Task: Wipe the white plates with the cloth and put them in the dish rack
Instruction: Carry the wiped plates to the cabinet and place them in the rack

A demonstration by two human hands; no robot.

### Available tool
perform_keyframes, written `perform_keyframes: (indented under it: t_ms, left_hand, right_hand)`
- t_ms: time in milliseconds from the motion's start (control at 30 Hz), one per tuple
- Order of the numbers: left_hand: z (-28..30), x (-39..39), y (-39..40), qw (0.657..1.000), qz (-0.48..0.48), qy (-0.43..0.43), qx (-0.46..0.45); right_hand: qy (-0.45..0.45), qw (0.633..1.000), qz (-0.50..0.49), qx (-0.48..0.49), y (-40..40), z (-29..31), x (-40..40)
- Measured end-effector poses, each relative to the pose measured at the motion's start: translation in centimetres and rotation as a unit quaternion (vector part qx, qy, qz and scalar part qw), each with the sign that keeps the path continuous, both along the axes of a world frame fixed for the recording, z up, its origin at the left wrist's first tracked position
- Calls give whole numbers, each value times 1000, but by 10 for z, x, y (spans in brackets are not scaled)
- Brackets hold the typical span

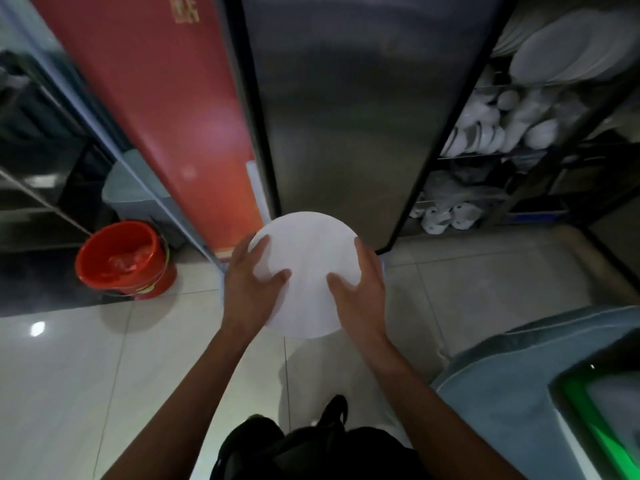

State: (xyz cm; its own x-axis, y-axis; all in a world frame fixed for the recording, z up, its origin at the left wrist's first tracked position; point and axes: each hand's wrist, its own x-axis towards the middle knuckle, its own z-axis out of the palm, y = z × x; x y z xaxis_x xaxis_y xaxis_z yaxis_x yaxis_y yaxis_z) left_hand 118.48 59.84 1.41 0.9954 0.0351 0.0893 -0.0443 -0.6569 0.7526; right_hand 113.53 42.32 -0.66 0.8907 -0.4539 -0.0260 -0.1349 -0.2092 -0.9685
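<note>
A round white plate (306, 258) is held in front of me above the tiled floor. My left hand (251, 282) grips its left rim, thumb lying across the plate's face. My right hand (360, 289) grips the right rim the same way. No cloth shows in either hand. A dark metal dish rack (540, 154) stands at the right, with white plates (568, 53) stacked on its top shelf and bowls below.
A steel cabinet (346, 116) and a red panel (166, 109) stand straight ahead. A red bucket (124, 258) sits on the floor at the left. At the lower right are a blue-grey cloth-covered surface (502, 375) and a green-rimmed tub (602, 410).
</note>
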Motion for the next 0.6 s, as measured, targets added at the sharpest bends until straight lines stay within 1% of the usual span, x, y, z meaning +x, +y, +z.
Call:
perform_keyframes:
  t_ms: [133, 333, 433, 533, 600]
  left_hand:
    - [-3, 41, -49, 998, -51, -5, -30]
    - [-20, 111, -125, 992, -113, 19, -50]
    - [-23, 151, -165, 983, -163, 25, -85]
    - [-18, 192, -206, 971, -206, 51, -109]
    - [-14, 217, -234, 961, -244, 45, -121]
  right_hand:
    - [14, 999, -43, -16, -45, -2, 25]
    - [32, 991, -118, -51, -108, -8, 65]
    - [43, 983, -166, -70, -137, -5, 92]
    - [43, 974, -210, -79, -166, 1, 121]
    - [36, 967, -233, -101, -186, 7, 136]
